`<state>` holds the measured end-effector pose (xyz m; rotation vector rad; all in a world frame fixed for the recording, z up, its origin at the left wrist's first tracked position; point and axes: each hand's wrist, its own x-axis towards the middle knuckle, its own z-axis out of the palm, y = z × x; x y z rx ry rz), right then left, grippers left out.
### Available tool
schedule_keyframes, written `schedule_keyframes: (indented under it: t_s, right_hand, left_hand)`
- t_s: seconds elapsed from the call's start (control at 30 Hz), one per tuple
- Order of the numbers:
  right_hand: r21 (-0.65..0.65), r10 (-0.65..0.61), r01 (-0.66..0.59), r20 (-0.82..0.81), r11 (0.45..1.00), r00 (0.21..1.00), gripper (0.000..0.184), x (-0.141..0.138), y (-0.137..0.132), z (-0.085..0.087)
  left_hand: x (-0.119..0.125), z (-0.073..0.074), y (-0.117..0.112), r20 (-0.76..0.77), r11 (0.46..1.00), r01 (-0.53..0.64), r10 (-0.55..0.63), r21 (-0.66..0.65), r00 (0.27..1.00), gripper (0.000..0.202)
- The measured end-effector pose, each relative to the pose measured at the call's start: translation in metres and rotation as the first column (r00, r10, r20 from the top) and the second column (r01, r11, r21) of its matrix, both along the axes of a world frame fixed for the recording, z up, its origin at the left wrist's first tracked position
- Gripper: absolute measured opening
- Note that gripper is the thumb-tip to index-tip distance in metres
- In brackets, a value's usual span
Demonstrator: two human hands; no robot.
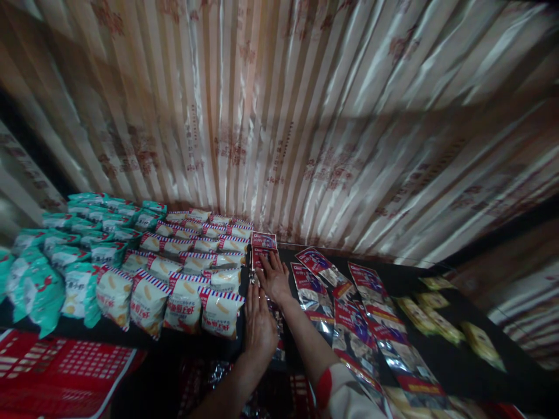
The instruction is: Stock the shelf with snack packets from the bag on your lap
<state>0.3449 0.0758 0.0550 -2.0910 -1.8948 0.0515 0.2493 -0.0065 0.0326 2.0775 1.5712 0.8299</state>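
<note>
My right hand [274, 274] lies flat, fingers spread, on a row of red and silver snack packets [264, 241] laid on a dark table top [458, 361]. Just nearer to me, my left hand [258, 325] also presses flat with its fingers stretched out on the same row of packets. Neither hand grips anything. To the left lie several white packets with red and blue striped tops [183, 299].
Teal packets [52, 262] fill the far left. More red and silver packets [349, 317] run in rows to the right, with yellow packets [441, 326] beyond them. A striped curtain [279, 116] hangs behind. A red crate [56, 372] sits at lower left.
</note>
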Motion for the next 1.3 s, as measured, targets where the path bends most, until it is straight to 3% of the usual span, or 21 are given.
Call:
schedule_keyframes:
  t_s: [0.4,0.7,0.9,1.17,1.3]
  right_hand:
    - [0.287,0.011,0.005,-0.057,0.958,0.998,0.040,-0.004,-0.023,0.003]
    - [0.371,0.005,0.056,-0.159,0.927,0.987,0.042,-0.013,-0.058,-0.004]
    - [0.398,-0.028,0.144,-0.282,0.906,0.959,0.046,-0.019,-0.102,-0.013]
    - [0.452,-0.090,0.279,-0.394,0.847,0.915,0.041,-0.037,-0.178,-0.035]
    - [0.420,-0.112,0.298,-0.413,0.857,0.904,0.037,-0.053,-0.209,-0.050]
  left_hand:
    - [-0.006,0.006,-0.014,0.048,0.999,0.039,-0.038,-0.010,0.998,0.062]
    - [-0.019,0.010,-0.043,0.090,0.998,0.064,-0.066,0.016,0.994,0.059]
    - [-0.034,0.010,-0.075,0.149,0.987,0.150,-0.158,0.064,0.976,0.046]
    - [-0.056,0.006,-0.125,0.225,0.961,0.275,-0.270,0.008,0.936,0.042]
    - [-0.066,-0.003,-0.139,0.181,0.942,0.327,-0.311,-0.071,0.933,0.041]
